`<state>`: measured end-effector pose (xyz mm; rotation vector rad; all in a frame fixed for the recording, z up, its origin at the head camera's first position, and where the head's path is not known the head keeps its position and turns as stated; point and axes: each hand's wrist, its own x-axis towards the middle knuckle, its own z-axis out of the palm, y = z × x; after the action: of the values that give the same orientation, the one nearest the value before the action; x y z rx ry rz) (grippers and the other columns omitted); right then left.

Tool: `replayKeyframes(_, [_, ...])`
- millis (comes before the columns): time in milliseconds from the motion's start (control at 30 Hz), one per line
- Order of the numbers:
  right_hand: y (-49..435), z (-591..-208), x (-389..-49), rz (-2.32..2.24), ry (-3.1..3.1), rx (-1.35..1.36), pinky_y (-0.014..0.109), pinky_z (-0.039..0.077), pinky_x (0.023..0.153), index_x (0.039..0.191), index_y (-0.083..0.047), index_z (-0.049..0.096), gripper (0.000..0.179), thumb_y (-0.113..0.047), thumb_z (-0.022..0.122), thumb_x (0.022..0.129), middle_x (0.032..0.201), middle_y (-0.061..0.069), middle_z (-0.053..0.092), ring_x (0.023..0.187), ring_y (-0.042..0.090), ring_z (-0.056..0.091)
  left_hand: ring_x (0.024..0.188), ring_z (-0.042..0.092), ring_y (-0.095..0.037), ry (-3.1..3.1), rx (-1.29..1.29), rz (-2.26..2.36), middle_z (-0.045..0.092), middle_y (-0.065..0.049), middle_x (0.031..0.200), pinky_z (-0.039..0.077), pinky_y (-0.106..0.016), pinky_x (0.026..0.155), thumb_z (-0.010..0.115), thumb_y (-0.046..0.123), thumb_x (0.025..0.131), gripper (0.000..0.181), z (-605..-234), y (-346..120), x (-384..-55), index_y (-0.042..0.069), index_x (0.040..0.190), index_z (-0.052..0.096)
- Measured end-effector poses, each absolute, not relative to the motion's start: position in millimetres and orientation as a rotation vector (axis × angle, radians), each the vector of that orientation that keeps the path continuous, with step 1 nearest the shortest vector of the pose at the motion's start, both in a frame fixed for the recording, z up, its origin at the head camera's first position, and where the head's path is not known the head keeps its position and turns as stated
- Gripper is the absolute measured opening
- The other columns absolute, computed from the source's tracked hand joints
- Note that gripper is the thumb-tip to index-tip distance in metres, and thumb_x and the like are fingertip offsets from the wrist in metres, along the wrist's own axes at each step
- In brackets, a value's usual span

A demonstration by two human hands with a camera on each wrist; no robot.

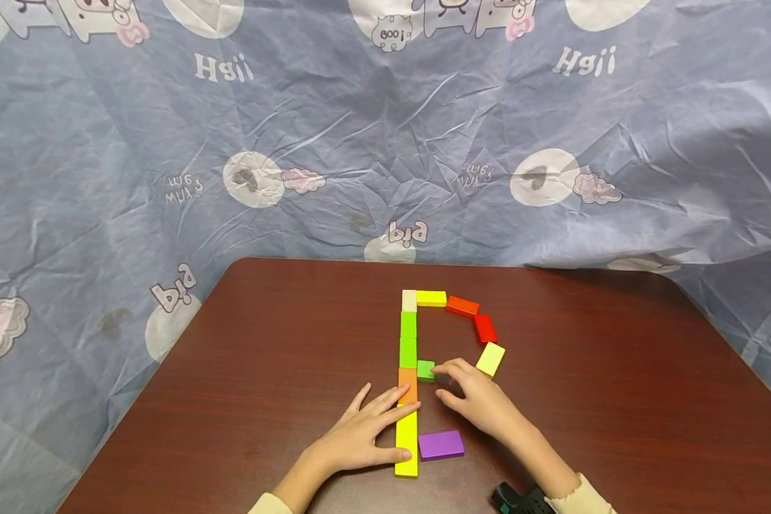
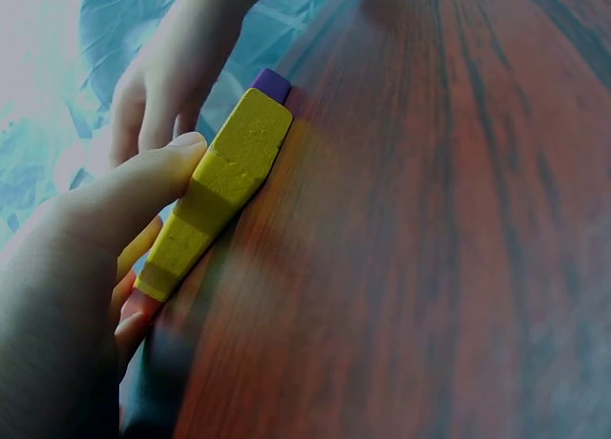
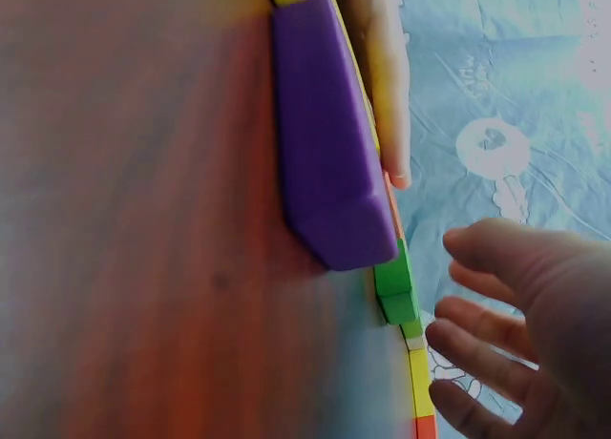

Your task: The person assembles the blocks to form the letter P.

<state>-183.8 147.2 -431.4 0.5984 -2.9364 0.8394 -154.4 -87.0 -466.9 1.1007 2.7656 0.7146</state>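
A straight column of blocks runs front to back on the table: yellow blocks (image 1: 407, 425) nearest, then an orange block (image 1: 407, 377), two lime-green blocks (image 1: 407, 351) and a pale wooden block (image 1: 409, 300). My left hand (image 1: 360, 437) rests with fingers spread over the orange and yellow part, thumb on the front yellow block. Beside the orange block lies a short green block (image 1: 425, 370). My right hand (image 1: 482, 401) hovers at its right side, fingers loosely bent and holding nothing; whether a fingertip touches it I cannot tell. A purple block (image 3: 329, 134) lies right of the column's front end.
From the column's far end, a yellow block (image 1: 431, 298), two red blocks (image 1: 485, 328) and a pale yellow block (image 1: 490, 358) curve rightward and back toward me. A black device (image 1: 520, 500) sits by the right forearm. A printed grey-blue sheet (image 1: 334, 128) hangs behind the table (image 1: 283, 321).
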Motion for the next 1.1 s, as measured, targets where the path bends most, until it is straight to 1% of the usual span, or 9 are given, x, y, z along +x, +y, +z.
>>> replayKeyframes(133, [155.6,-433.1,-170.9,0.843,-2.908,0.733,0.027,0.051,0.075,0.111,-0.019,0.059,0.027,-0.022,0.063,0.084,0.11,-0.01,0.056,0.089,0.007,0.056,0.139,0.023,-0.012,2.758,1.094,0.725,0.02,0.007,0.152,0.004,-0.055,0.112,0.047,0.062,0.082,0.066,-467.3,-86.9,-154.8,0.038,0.141,0.029])
replayKeyframes(233, [160.5,-434.8,-163.5,0.87,-2.883,0.86,0.028,0.05,0.077,0.11,-0.02,0.059,0.024,-0.028,0.06,0.087,0.108,-0.012,0.057,0.091,0.006,0.056,0.139,0.023,-0.012,2.753,1.096,0.732,0.02,0.007,0.152,0.004,-0.055,0.112,0.047,0.062,0.082,0.066,-467.0,-86.7,-154.6,0.037,0.141,0.029])
replayKeyframes(333, [163.3,-436.4,-157.2,0.863,-2.89,0.983,0.029,0.049,0.079,0.11,-0.022,0.058,0.028,-0.038,0.058,0.087,0.106,-0.014,0.056,0.092,0.004,0.054,0.139,0.023,-0.013,2.755,1.095,0.735,0.02,0.006,0.152,0.004,-0.055,0.112,0.047,0.062,0.082,0.066,-466.7,-86.6,-154.3,0.037,0.141,0.03])
replayKeyframes(433, [163.2,-437.3,-152.2,0.804,-2.91,1.072,0.032,0.046,0.082,0.11,-0.026,0.057,0.034,-0.045,0.06,0.083,0.104,-0.017,0.055,0.094,0.001,0.053,0.139,0.024,-0.012,2.762,1.1,0.733,0.02,0.006,0.152,0.004,-0.055,0.112,0.047,0.062,0.082,0.066,-467.0,-86.3,-154.4,0.036,0.14,0.03])
replayKeyframes(533, [162.2,-438.2,-149.2,0.718,-2.912,1.15,0.033,0.043,0.082,0.109,-0.028,0.058,0.035,-0.045,0.064,0.08,0.103,-0.019,0.055,0.093,-0.001,0.051,0.139,0.024,-0.012,2.771,1.109,0.724,0.02,0.007,0.152,0.005,-0.055,0.112,0.047,0.063,0.082,0.066,-467.6,-85.8,-154.4,0.036,0.14,0.03])
replayKeyframes(667, [164.1,-437.4,-149.3,0.691,-2.908,1.215,0.029,0.043,0.078,0.107,-0.03,0.06,0.029,-0.041,0.064,0.081,0.101,-0.019,0.055,0.09,-0.001,0.05,0.139,0.024,-0.012,2.771,1.113,0.721,0.02,0.007,0.152,0.005,-0.055,0.111,0.047,0.063,0.082,0.066,-467.5,-85.5,-154.2,0.036,0.141,0.03])
replayKeyframes(767, [169.5,-434.5,-153.2,0.708,-2.935,1.152,0.026,0.046,0.076,0.106,-0.029,0.061,0.025,-0.039,0.064,0.082,0.1,-0.019,0.055,0.089,0.0,0.05,0.139,0.024,-0.012,2.766,1.106,0.721,0.02,0.007,0.152,0.005,-0.054,0.112,0.047,0.062,0.082,0.066,-466.9,-85.5,-154.3,0.037,0.141,0.03])
replayKeyframes(867, [175.9,-432.0,-159.1,0.705,-2.943,1.002,0.027,0.048,0.075,0.107,-0.026,0.061,0.026,-0.034,0.065,0.082,0.1,-0.016,0.055,0.09,0.002,0.051,0.138,0.024,-0.012,2.77,1.104,0.716,0.021,0.006,0.152,0.005,-0.054,0.112,0.047,0.063,0.082,0.066,-466.6,-85.7,-154.3,0.037,0.141,0.03])
replayKeyframes(1100, [180.8,-437.5,-170.3,0.524,-2.83,0.717,0.038,0.046,0.083,0.106,-0.022,0.063,0.03,-0.024,0.071,0.076,0.099,-0.009,0.062,0.093,0.011,0.059,0.138,0.025,-0.011,2.79,1.112,0.702,0.022,0.007,0.151,0.006,-0.054,0.112,0.046,0.064,0.082,0.066,-467.7,-86.9,-153.8,0.037,0.14,0.03])
